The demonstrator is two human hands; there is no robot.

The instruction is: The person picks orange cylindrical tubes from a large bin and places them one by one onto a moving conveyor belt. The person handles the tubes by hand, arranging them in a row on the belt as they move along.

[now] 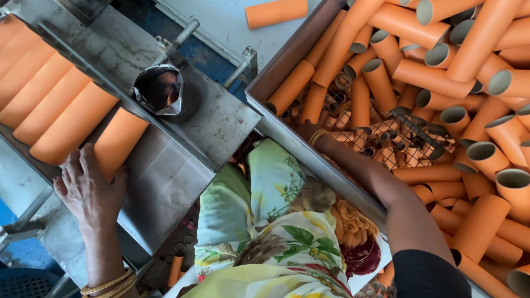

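Two hands work apart. Nearest, the left hand [91,187] lies flat, fingers spread, against the end orange tube [117,142] on the steel feed tray [165,182]; pushing squarely should keep the row aligned. Farther off, the right hand [309,132] reaches into the tube bin [287,66], its grip hidden. The bin's rim crowds the forearm; the tray's bare steel leaves room.

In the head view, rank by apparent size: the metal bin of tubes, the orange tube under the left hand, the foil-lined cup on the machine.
1. Metal bin: clearly largest.
2. Orange tube touched by the left hand.
3. Foil-lined cup: looks slightly smaller, though the hand hides the tube's end, so this is unsure.
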